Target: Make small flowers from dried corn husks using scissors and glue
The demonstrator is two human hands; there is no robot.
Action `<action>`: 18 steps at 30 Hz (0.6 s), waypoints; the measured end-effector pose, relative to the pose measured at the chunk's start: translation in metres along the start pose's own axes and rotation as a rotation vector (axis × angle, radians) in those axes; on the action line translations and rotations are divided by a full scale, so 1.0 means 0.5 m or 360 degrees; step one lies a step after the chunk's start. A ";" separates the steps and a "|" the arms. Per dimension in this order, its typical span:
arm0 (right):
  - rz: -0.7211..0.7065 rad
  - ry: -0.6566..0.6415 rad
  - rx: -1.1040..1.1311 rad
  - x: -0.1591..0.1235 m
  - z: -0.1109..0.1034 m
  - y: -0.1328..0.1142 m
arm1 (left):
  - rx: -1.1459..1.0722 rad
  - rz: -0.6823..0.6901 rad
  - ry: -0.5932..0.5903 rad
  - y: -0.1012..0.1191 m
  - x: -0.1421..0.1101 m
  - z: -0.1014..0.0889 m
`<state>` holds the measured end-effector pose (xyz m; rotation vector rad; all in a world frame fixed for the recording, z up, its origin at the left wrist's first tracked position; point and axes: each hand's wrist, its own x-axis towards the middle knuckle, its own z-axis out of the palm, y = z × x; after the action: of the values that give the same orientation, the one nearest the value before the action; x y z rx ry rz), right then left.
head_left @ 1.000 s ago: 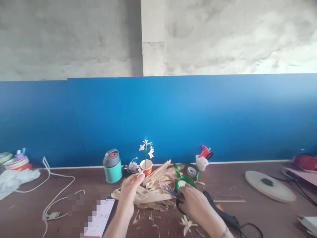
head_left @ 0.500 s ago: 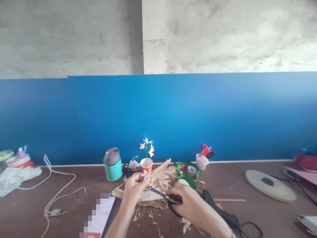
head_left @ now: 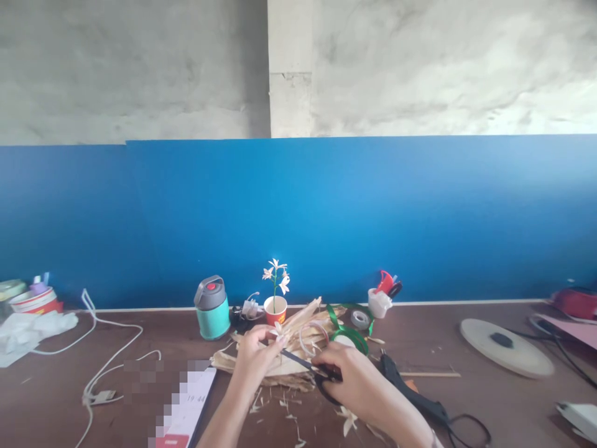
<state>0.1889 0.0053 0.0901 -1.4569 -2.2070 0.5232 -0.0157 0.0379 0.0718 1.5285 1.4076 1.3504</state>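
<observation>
Since the earliest frame, the black-handled scissors (head_left: 298,359) have been swung in from beside the green ribbon (head_left: 357,339) to the small pale flower (head_left: 278,328), and only a slight shift is seen since the middle one. The small pale flower is held in front of the red-and-white paper cup (head_left: 275,311), above the dried husks (head_left: 305,318), with the grip of the left hand (head_left: 254,356) pinched together on its base. The black handles are clasped by the closed fingers of the right hand (head_left: 352,373), and the blades are pointed at the left fingertips; whether the blades touch the flower cannot be told. A green stem with pale blossoms (head_left: 275,277) is stood upright in the paper cup. Below the hands, husk scraps (head_left: 289,419) and a loose pale flower (head_left: 347,420) are scattered on the brown counter (head_left: 247,429). A tape roll (head_left: 359,320) is ringed partly by the ribbon, and a black glue gun (head_left: 415,396) is laid to the right of the right hand. To the left of the cup, a turquoise food jar (head_left: 213,318) is set near the blue partition (head_left: 298,218), while farther right a pale round lid (head_left: 485,342) with a black knob is laid flat.
</observation>
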 end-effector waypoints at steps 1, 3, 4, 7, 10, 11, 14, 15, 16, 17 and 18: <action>-0.0001 0.0003 0.0005 0.000 0.000 0.000 | 0.0006 0.0019 -0.0005 -0.002 0.001 0.000; -0.0005 0.0002 0.0009 -0.001 0.001 0.001 | 0.0043 0.0056 -0.0003 -0.009 0.004 0.002; -0.0007 -0.0002 0.0010 -0.001 0.002 0.002 | 0.0071 0.0072 0.0015 -0.013 0.006 0.002; -0.0007 -0.0019 0.0009 0.000 0.003 0.002 | 0.0151 0.0100 0.0048 -0.021 0.010 0.004; -0.0011 -0.0025 0.0006 0.001 0.000 0.001 | 0.0175 0.0090 0.0006 -0.020 0.009 0.003; -0.0015 -0.0024 0.0004 0.001 -0.002 0.000 | 0.0174 0.0084 -0.0001 -0.017 0.008 0.002; -0.0016 -0.0020 -0.0012 0.000 -0.004 -0.002 | 0.0157 0.0067 -0.0006 -0.013 0.005 0.001; -0.0014 -0.0024 -0.0023 -0.001 -0.004 -0.003 | 0.0147 0.0067 -0.0010 -0.013 0.005 0.001; -0.0013 -0.0036 -0.0036 -0.001 -0.003 -0.004 | 0.0134 0.0070 -0.0013 -0.014 0.006 0.001; -0.0011 -0.0054 -0.0045 -0.002 -0.002 -0.004 | 0.0116 0.0078 -0.0013 -0.015 0.006 0.002; -0.0011 -0.0075 -0.0054 -0.002 0.001 -0.004 | 0.0095 0.0086 -0.0009 -0.017 0.007 0.003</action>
<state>0.1874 0.0034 0.0907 -1.4675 -2.2671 0.5256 -0.0173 0.0433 0.0645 1.6186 1.4243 1.3463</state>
